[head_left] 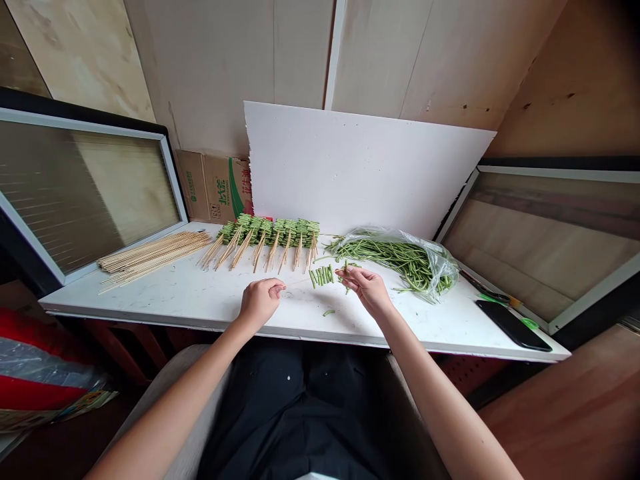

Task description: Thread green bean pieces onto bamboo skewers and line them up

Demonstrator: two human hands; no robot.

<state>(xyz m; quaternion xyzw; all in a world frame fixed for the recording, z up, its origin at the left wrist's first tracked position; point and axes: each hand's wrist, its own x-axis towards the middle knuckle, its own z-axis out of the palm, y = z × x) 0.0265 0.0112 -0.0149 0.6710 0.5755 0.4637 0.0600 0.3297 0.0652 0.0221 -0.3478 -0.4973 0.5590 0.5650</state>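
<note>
My left hand is closed round the blunt end of a thin bamboo skewer that points right over the white table. Several short green bean pieces are threaded side by side on the skewer. My right hand pinches a small green bean piece at the skewer's tip. One loose bean bit lies on the table between my hands.
Finished bean skewers lie in a row at the back. A pile of bare skewers is at the left. A plastic bag of long green beans lies at the right, with a black phone and a knife beyond.
</note>
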